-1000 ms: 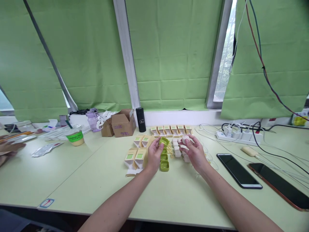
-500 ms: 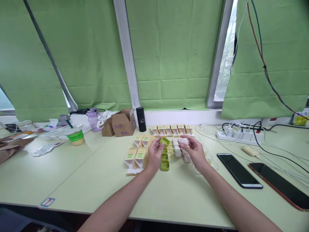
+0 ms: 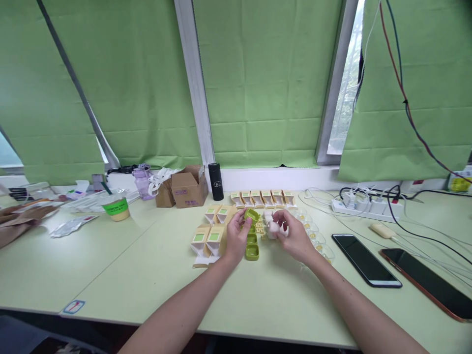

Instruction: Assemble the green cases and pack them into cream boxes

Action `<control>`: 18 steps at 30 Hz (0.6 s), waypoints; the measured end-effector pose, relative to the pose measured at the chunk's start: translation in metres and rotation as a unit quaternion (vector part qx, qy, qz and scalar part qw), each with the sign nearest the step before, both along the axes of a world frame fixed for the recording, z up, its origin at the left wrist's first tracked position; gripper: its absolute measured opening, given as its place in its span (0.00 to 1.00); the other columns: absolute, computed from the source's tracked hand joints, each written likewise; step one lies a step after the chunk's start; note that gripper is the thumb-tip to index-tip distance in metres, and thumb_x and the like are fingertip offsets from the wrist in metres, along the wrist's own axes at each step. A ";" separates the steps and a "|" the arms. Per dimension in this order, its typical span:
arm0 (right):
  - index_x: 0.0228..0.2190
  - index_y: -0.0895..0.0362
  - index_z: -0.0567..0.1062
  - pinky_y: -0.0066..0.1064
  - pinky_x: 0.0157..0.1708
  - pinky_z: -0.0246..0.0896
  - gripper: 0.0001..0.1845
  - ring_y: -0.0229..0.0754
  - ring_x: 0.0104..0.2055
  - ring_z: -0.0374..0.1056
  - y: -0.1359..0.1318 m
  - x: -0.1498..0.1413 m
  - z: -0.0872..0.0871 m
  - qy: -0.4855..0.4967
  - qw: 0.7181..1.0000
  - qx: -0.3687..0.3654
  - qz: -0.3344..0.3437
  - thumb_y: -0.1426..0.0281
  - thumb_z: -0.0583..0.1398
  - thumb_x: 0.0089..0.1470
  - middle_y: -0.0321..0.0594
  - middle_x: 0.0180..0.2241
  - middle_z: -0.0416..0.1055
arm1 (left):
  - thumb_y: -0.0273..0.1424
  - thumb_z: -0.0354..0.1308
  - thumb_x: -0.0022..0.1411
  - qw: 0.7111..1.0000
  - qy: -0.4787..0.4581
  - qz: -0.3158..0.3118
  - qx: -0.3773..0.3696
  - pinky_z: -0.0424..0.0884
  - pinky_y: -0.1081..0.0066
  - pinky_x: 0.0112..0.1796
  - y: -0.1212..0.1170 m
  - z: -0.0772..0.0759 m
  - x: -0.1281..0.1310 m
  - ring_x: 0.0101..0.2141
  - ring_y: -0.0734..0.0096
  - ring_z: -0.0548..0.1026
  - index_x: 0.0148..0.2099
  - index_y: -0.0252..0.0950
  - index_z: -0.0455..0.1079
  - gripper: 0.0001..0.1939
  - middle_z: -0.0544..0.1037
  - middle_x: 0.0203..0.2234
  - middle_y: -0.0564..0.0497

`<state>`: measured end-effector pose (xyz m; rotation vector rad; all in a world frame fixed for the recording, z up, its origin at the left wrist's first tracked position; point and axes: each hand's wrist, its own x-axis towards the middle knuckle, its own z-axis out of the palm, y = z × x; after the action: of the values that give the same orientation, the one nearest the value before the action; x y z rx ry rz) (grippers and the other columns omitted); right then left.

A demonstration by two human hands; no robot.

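Observation:
My left hand (image 3: 238, 233) is closed on a small green square tray (image 3: 252, 215), tilted above the table. Just below it, several like green trays (image 3: 252, 252) stand in a column. To the right, my right hand (image 3: 293, 236) pinches a small white block (image 3: 273, 227), soft-looking and rounded. More white blocks lie under and behind those fingers, partly hidden. Between the trays and the blocks sit small yellow pieces (image 3: 259, 227). Folded cardboard boxes with green labels (image 3: 199, 238) stand left of my left hand. Clear plastic covers with yellow spots (image 3: 312, 236) lie beyond my right wrist.
A row of small boxes (image 3: 262, 198) stands at the back beside a black bottle (image 3: 216, 182) and a cardboard carton (image 3: 190, 189). Two phones (image 3: 366, 259), a power strip (image 3: 367, 209) and loose cables lie right. A drink cup (image 3: 116, 209) stands left.
My right hand has turned and moved slightly left and down with the white block, nearer the other blocks. My left hand still holds the green tray in nearly the same place.

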<state>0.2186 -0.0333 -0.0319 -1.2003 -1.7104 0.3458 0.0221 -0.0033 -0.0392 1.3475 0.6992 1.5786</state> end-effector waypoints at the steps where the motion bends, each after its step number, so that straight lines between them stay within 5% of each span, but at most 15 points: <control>1: 0.42 0.52 0.70 0.34 0.38 0.62 0.17 0.44 0.38 0.69 -0.001 0.000 0.001 -0.043 0.999 -0.007 -0.003 0.77 0.62 0.49 0.38 0.40 0.75 | 0.44 0.69 0.63 1.000 0.001 -0.001 0.000 0.68 0.57 0.61 -0.001 0.001 0.000 0.60 0.52 0.74 0.59 0.37 0.73 0.26 0.79 0.57 0.41; 7: 0.39 0.54 0.76 0.35 0.39 0.56 0.17 0.49 0.42 0.69 -0.004 0.001 0.000 -0.277 0.960 -0.008 -0.049 0.82 0.63 0.47 0.42 0.36 0.77 | 0.43 0.69 0.63 1.000 0.007 -0.002 -0.007 0.70 0.58 0.58 -0.004 0.003 0.000 0.58 0.53 0.75 0.58 0.37 0.73 0.25 0.80 0.55 0.41; 18: 0.34 0.54 0.79 0.37 0.42 0.57 0.15 0.50 0.45 0.68 -0.005 0.000 0.003 -0.349 0.936 -0.030 -0.034 0.82 0.64 0.44 0.40 0.35 0.79 | 0.44 0.69 0.63 1.000 0.010 0.003 -0.006 0.69 0.59 0.58 -0.003 0.001 0.000 0.57 0.53 0.76 0.58 0.36 0.72 0.27 0.79 0.55 0.40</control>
<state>0.2185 -0.0380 -0.0292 -1.5362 -2.2573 -0.0966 0.0226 -0.0059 -0.0387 1.3553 0.7243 1.5658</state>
